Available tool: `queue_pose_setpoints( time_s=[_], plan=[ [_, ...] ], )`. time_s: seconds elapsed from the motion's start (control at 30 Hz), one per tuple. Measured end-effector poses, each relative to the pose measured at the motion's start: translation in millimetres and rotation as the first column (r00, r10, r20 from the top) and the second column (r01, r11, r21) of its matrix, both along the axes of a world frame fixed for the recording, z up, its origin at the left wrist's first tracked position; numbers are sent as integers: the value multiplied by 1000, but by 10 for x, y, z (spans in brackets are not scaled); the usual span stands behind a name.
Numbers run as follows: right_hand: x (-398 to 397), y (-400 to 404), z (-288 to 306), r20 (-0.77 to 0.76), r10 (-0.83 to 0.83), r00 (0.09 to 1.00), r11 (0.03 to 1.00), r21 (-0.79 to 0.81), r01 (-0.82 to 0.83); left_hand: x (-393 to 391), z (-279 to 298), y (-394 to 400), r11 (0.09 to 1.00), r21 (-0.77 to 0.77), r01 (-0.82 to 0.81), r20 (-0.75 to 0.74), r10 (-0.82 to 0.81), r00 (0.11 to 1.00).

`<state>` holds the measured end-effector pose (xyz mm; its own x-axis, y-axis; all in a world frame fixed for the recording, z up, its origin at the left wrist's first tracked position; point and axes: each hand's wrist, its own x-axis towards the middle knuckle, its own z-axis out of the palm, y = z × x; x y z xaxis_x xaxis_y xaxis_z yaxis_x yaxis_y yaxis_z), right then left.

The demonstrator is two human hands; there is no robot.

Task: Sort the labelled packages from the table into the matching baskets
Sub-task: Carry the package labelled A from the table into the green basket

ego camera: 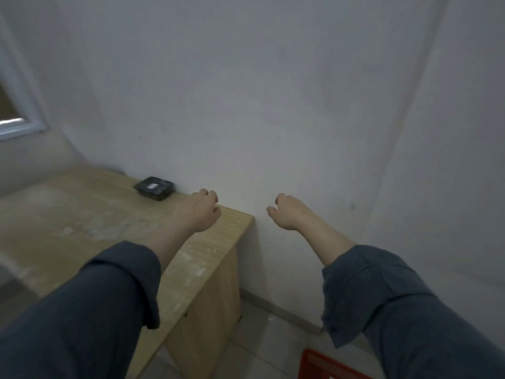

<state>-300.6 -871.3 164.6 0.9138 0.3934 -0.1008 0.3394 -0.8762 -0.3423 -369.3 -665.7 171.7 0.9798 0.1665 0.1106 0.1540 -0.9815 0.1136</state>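
Note:
A small black package (153, 188) with a white label lies on the wooden table (82, 214), near its far edge by the wall. My left hand (200, 210) hovers over the table's far right corner, just right of the package, fingers curled under and holding nothing. My right hand (289, 212) hangs in the air past the table's right end, in front of the wall, fingers curled and empty too. Both arms wear dark blue sleeves. A corner of a red basket (325, 366) shows on the floor at the bottom edge, below my right arm.
A grey-white wall (273, 105) stands close behind the table. A window frame (21, 124) is at the far left. Pale floor tiles (262, 337) lie right of the table's side panel.

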Motion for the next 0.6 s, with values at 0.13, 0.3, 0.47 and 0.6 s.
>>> queue_pose_setpoints(
  time_s=[0.13,0.3,0.47,0.6],
  plan=[
    [-91,665,224,46,57,997,998,6,-58,-197,280,612,998,22,-67,16,67,998],
    [-181,1591,258,111,70,991,998,-1,-71,-365,244,1488,990,34,-139,79,136,988],
    [-296,2606,129,157,29,987,1000,-15,-27,-471,51,2437,994,36,-105,25,104,994],
    [-281,3351,59,130,11,991,1000,-30,-8,-451,-12,3189,997,45,-69,-83,73,994]
  ],
)
